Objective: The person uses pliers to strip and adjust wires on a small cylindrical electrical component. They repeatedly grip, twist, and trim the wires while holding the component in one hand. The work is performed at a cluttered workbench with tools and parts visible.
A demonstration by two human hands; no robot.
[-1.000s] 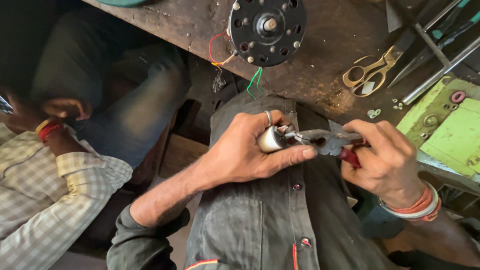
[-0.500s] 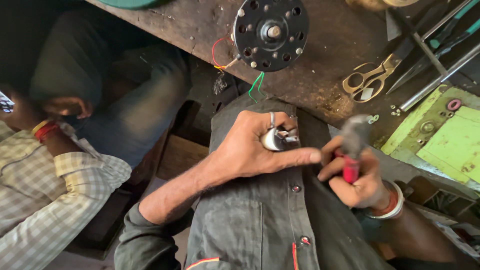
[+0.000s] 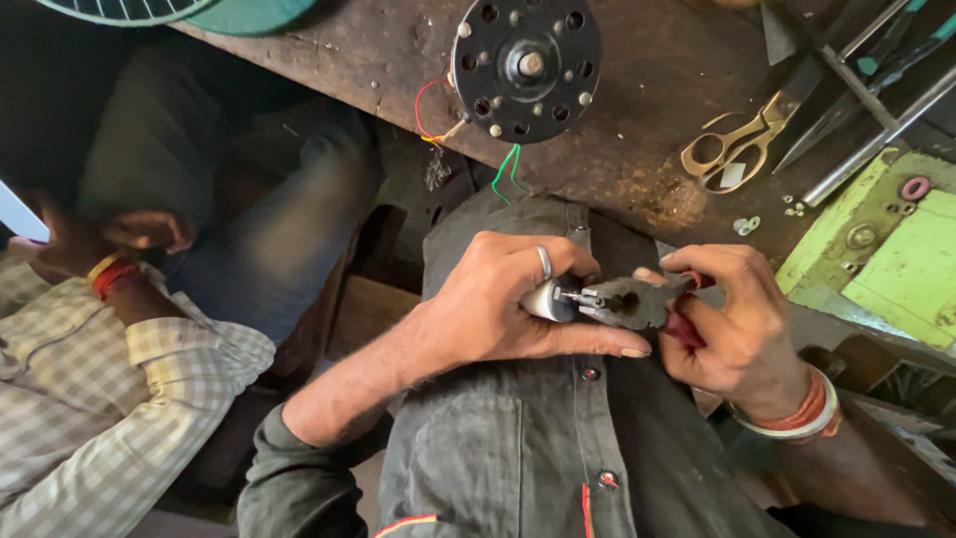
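My left hand (image 3: 513, 299) is closed around a small silver-grey cylindrical part (image 3: 550, 299), held over my lap against my dark grey shirt. A thin metal pin sticks out of the part's end. My right hand (image 3: 732, 319) grips red-handled pliers (image 3: 627, 302), and the jaws meet that pin at the part's end. The two hands almost touch, just below the bench edge.
On the worn workbench (image 3: 647, 110) lies a round black motor (image 3: 526, 65) with red, yellow and green wires. Brass scissors (image 3: 732, 149) and long metal tools (image 3: 866, 90) lie at the right, beside a green box (image 3: 886, 259). A seated person in a checked shirt (image 3: 80, 379) is at left.
My right hand had pulled the pliers away from the part and upright half a second ago. Now the pliers are level again with the jaws back on the pin.
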